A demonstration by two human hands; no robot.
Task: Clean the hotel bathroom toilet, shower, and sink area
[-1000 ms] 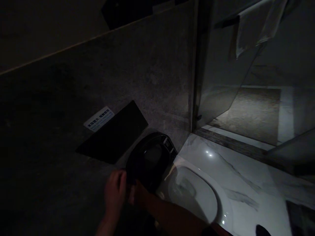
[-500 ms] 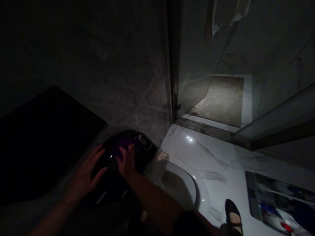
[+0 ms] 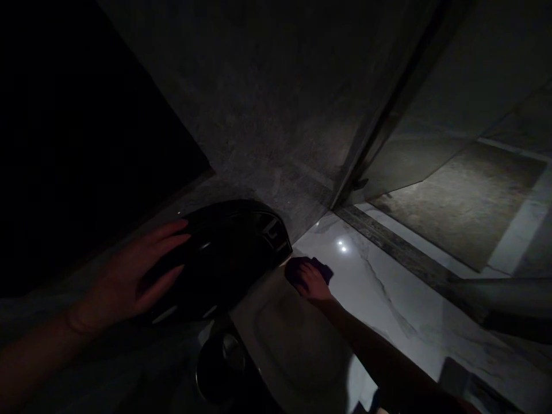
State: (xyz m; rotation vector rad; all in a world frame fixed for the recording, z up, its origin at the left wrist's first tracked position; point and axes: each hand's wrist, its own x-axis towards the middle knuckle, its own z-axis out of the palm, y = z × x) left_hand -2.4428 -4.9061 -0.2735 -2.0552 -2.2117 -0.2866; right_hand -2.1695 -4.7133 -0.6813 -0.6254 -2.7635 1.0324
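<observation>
1. Fingers of our right hand (image 3: 314,283) grip a purple cloth (image 3: 293,272) at the toilet's (image 3: 269,294) back corner.
2. Likely light and limp, it's best held bunched mid-cloth.
3. Our left hand (image 3: 129,270), fingers spread, is at the black unit (image 3: 233,247).

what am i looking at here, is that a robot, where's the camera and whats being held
No robot here: these are a person's two bare hands, seen from one camera worn on the head, looking forward and down. The right hand holds a crumpled, dark purple cloth beside a pale toilet in shadow. The left hand is at a glossy black, curved casing; it's too dark to tell whether it grips. Around them are a shiny white floor with grey veins and a mottled grey wall.
</observation>
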